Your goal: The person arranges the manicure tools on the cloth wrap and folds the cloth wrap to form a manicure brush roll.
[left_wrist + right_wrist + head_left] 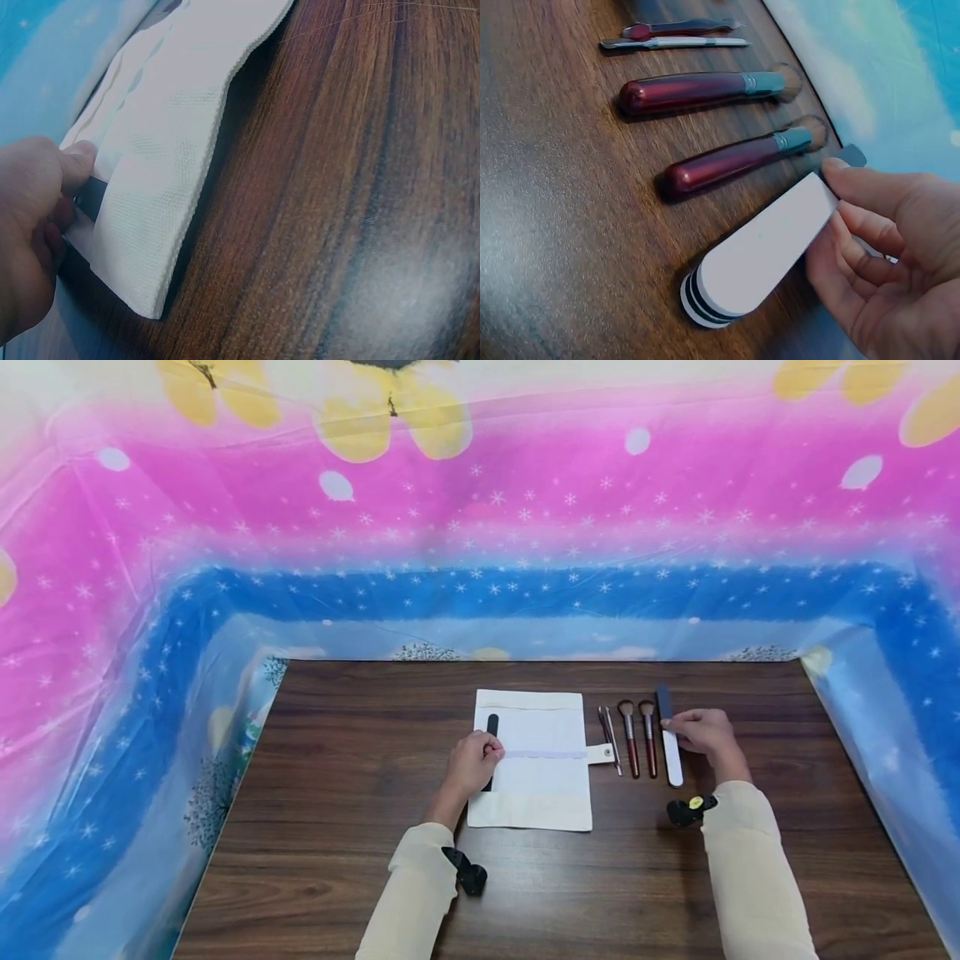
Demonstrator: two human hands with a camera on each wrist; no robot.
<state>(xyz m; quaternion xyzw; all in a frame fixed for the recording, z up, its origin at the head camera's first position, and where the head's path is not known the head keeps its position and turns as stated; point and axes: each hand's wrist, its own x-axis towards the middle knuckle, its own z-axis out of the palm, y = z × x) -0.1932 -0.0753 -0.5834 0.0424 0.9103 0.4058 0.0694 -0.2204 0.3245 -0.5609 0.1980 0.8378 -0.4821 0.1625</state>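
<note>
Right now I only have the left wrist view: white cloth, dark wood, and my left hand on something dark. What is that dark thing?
Observer: It is a black stick tucked under the elastic band of the white cloth roll; the left hand pinches it near the roll's left edge.
Operator: Where is my other hand?
Observer: The right hand has its grip on a nail buffer, white on top with a grey far end, lying on the table to the right of the roll.
Operator: Anything between the roll and the buffer?
Observer: Two red-handled brushes lie side by side, with slim metal tools beyond them, next to the roll's snap tab.
</note>
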